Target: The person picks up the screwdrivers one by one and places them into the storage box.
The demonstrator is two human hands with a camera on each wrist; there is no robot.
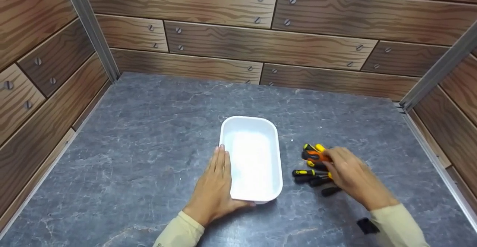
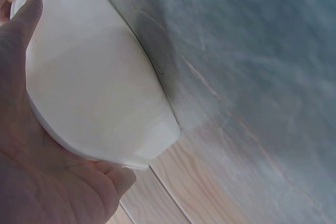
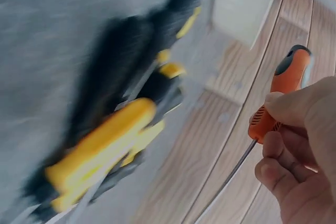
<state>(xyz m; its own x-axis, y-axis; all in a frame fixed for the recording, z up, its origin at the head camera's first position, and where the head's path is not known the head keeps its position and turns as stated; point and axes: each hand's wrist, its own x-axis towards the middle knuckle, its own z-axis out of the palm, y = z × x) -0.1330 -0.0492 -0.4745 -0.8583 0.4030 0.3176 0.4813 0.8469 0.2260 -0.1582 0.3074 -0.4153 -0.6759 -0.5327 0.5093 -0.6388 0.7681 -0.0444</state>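
My left hand (image 1: 214,187) rests flat-fingered against the white tray (image 1: 253,157) while my right hand (image 1: 348,176) pinches the orange screwdriver (image 3: 281,93), which I judge next needs lifting clear of the pile of screwdrivers (image 1: 311,176) into the tray.

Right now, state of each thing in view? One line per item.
White rectangular plastic tub: upright on the grey tabletop, nothing visible inside.
Left hand: fingers flat along the tub's left wall, thumb round its near corner.
Orange-handled screwdriver: pinched by the right hand, lifted off the pile.
Yellow-and-black screwdrivers: lying in a loose pile right of the tub, not held.
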